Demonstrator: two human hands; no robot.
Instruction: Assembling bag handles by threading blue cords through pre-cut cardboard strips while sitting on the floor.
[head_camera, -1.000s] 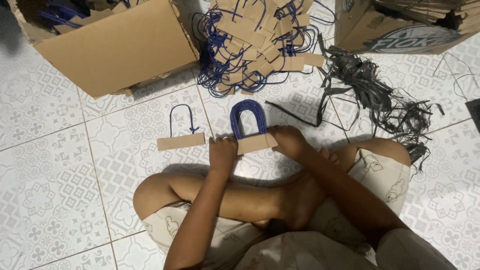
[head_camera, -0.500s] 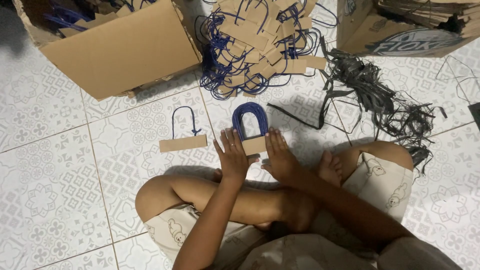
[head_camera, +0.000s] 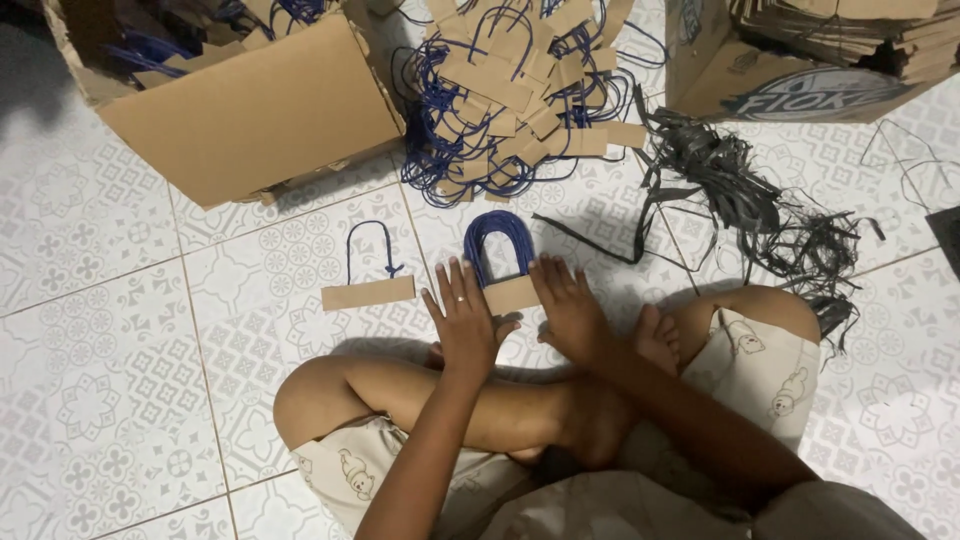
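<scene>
I sit cross-legged on a patterned tile floor. A stack of brown card strips with blue cord loops lies in front of my legs. My left hand rests flat with fingers spread on the stack's left end. My right hand lies flat on its right end. Neither hand grips anything. A single card strip with one blue cord loop lies on the floor to the left, apart from my hands.
A large heap of card-and-blue-cord handles lies beyond the stack. An open cardboard box stands at the upper left, another box at the upper right. A tangle of dark strips spreads on the right.
Both hands went from pinching the stack's card ends to lying flat with spread fingers on them. The stack and the single handle stayed in place.
</scene>
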